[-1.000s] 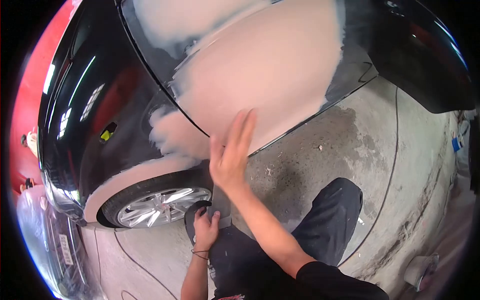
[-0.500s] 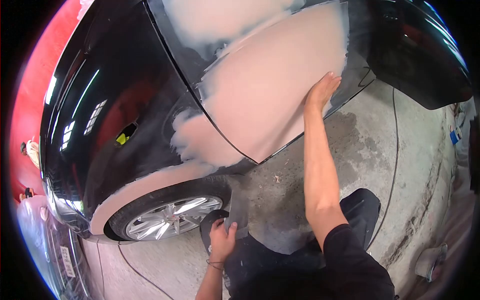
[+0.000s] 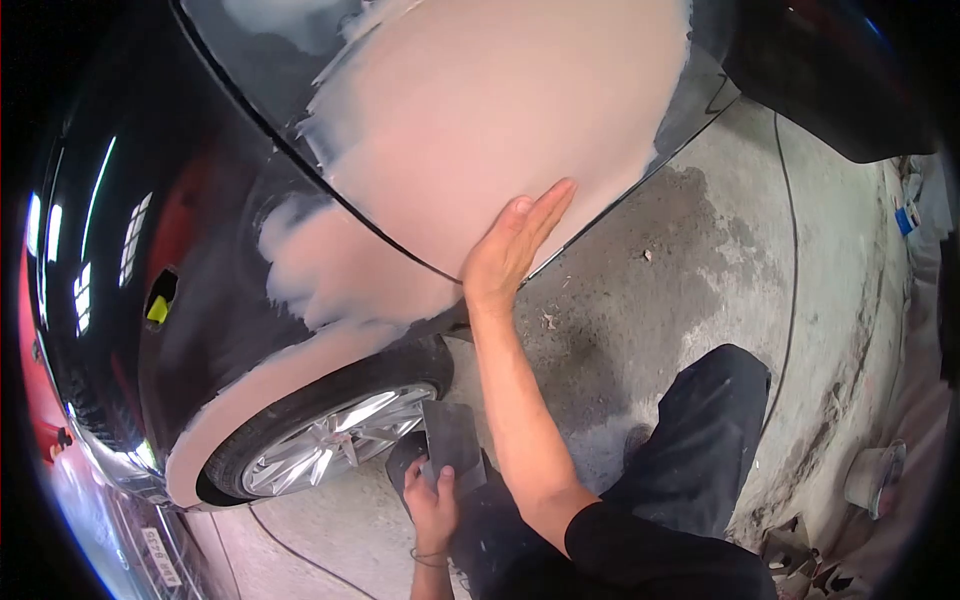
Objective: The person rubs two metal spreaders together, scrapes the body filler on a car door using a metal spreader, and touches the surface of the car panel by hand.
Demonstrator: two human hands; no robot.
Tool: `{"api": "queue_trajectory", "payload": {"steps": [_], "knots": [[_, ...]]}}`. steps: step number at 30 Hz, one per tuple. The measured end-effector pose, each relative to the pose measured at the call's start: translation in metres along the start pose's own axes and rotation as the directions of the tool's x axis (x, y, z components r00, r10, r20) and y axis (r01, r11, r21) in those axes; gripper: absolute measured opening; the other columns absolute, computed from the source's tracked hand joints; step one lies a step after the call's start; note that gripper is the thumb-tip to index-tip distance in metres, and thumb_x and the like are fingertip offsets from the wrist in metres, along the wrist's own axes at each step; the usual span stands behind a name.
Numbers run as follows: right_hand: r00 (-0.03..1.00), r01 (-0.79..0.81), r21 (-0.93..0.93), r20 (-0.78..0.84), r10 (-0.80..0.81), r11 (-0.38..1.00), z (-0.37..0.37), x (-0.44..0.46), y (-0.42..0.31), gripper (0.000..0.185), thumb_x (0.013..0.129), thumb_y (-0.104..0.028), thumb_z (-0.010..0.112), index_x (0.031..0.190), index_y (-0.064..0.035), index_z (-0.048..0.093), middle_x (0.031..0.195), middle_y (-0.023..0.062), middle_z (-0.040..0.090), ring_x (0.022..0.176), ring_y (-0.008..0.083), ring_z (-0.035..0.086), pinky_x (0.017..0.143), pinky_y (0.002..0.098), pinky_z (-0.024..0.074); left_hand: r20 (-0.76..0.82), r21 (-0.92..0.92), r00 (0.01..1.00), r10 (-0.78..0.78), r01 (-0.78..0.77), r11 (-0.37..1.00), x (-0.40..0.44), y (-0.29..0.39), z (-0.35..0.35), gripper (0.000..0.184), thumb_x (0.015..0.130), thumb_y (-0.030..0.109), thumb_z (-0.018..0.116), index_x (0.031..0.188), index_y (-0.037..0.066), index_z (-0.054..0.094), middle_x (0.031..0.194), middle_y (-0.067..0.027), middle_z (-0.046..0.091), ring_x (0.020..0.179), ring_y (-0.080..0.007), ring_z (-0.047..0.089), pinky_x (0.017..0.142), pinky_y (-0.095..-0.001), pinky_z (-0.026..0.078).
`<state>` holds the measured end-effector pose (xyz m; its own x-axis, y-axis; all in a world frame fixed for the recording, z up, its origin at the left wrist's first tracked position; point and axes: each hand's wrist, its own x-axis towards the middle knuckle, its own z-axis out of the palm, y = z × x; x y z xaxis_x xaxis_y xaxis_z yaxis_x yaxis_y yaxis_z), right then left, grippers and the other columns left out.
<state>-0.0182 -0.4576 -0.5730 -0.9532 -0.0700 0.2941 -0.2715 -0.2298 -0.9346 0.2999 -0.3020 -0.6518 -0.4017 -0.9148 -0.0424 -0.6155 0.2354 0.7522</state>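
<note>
My right hand [image 3: 515,245] lies flat with fingers stretched on the pinkish body filler [image 3: 480,110] covering the lower part of a black car door. It rests near the door's bottom rear corner, beside the seam to the rear fender. Low in the view, beside the wheel, my left hand [image 3: 432,505] grips a flat, dark grey rectangular sanding block [image 3: 454,442] by its lower end. More filler [image 3: 340,265] spreads over the fender and along the wheel arch. Its borders are feathered into grey patches.
The wheel [image 3: 345,440] with silver spokes stands just left of the sanding block. A dark cable [image 3: 793,260] runs over the concrete floor [image 3: 720,290]. A white tub [image 3: 873,480] sits at the right. Another car with a licence plate [image 3: 160,556] shows at lower left.
My right hand has slid down and left along the filled door toward its rear corner. The view has shifted too. My left hand still holds the sanding block low by the wheel.
</note>
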Motion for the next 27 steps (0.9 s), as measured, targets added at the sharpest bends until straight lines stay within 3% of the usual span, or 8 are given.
{"api": "queue_trajectory", "payload": {"steps": [6,9,12,15,21,23,26,27], "knots": [[0.998,0.039,-0.028,-0.058,-0.04,0.999,-0.016,0.116,0.025,0.091,0.114,-0.06,0.023,0.165,0.0142,0.008,0.176,0.0325,0.004,0.166,0.0413,0.003,0.135,0.0472,0.0032,-0.073,-0.012,0.997,-0.036,0.035,0.999,-0.012,-0.004,-0.004,0.033,0.102,0.028,0.065,0.109,-0.003,0.077,0.108,-0.0227,0.076,0.12,-0.0436,0.061,0.105,-0.0514,0.047],[0.996,0.085,0.009,-0.033,-0.084,0.996,-0.029,0.171,0.032,0.085,0.116,-0.052,0.026,0.166,0.0129,0.003,0.176,0.0319,0.003,0.165,0.0433,0.001,0.134,0.0534,0.0018,-0.101,-0.061,0.991,-0.092,0.086,0.994,-0.019,-0.016,-0.007,0.032,0.101,0.026,0.066,0.11,-0.004,0.076,0.114,-0.0245,0.074,0.117,-0.0422,0.063,0.103,-0.0494,0.049],[0.996,0.042,0.051,-0.079,-0.038,0.998,-0.028,0.179,0.031,0.096,0.113,-0.064,0.024,0.165,0.0143,0.008,0.176,0.0324,0.005,0.165,0.0416,0.004,0.135,0.047,0.0037,-0.114,-0.075,0.989,-0.095,0.087,0.993,-0.021,-0.017,-0.008,0.031,0.101,0.024,0.065,0.109,-0.004,0.076,0.117,-0.0255,0.072,0.115,-0.0412,0.064,0.102,-0.0485,0.049],[0.996,0.064,0.04,-0.059,-0.062,0.997,-0.022,0.15,0.028,0.087,0.115,-0.054,0.028,0.166,0.0136,0.005,0.176,0.0323,0.001,0.165,0.0424,0.0,0.134,0.0512,0.0019,-0.104,-0.059,0.991,-0.079,0.073,0.996,-0.016,-0.014,-0.007,0.031,0.102,0.023,0.064,0.109,-0.004,0.076,0.116,-0.025,0.072,0.114,-0.0411,0.065,0.102,-0.0491,0.049],[0.996,0.024,-0.011,0.083,-0.023,1.0,-0.01,0.014,0.002,0.083,0.116,-0.046,0.031,0.166,0.0128,0.002,0.176,0.0327,-0.003,0.165,0.0436,-0.003,0.134,0.0529,0.0,-0.036,-0.014,0.999,0.04,-0.041,0.999,0.013,-0.007,0.008,0.033,0.103,0.027,0.063,0.108,-0.003,0.076,0.102,-0.0234,0.075,0.109,-0.0462,0.064,0.103,-0.052,0.048],[0.986,0.043,0.055,0.161,-0.052,0.998,-0.021,-0.025,-0.001,0.08,0.116,-0.044,0.035,0.167,0.011,0.008,0.176,0.0323,0.002,0.165,0.0447,0.002,0.134,0.0525,0.004,-0.004,0.019,0.995,0.101,-0.101,0.995,0.026,-0.006,0.014,0.034,0.104,0.028,0.063,0.108,-0.003,0.076,0.099,-0.0237,0.076,0.106,-0.0477,0.065,0.103,-0.0527,0.048],[0.904,0.081,0.011,0.421,-0.078,0.997,-0.076,-0.046,0.007,0.074,0.116,-0.04,0.041,0.167,0.0091,0.021,0.174,0.0336,0.014,0.164,0.0448,0.016,0.133,0.0501,0.0148,0.023,0.02,0.988,0.154,-0.155,0.988,0.042,0.002,0.027,0.033,0.104,0.028,0.062,0.109,-0.002,0.076,0.1,-0.025,0.076,0.103,-0.0488,0.066,0.102,-0.053,0.049],[0.87,0.046,-0.072,0.494,-0.005,0.996,-0.099,-0.05,0.011,0.074,0.115,-0.041,0.044,0.166,0.0089,0.024,0.173,0.0338,0.02,0.162,0.0437,0.021,0.132,0.0488,0.0184,0.016,-0.004,0.986,0.166,-0.166,0.986,0.047,0.005,0.029,0.033,0.104,0.027,0.062,0.109,-0.002,0.076,0.101,-0.0256,0.075,0.101,-0.0489,0.066,0.1,-0.0528,0.05]]}}
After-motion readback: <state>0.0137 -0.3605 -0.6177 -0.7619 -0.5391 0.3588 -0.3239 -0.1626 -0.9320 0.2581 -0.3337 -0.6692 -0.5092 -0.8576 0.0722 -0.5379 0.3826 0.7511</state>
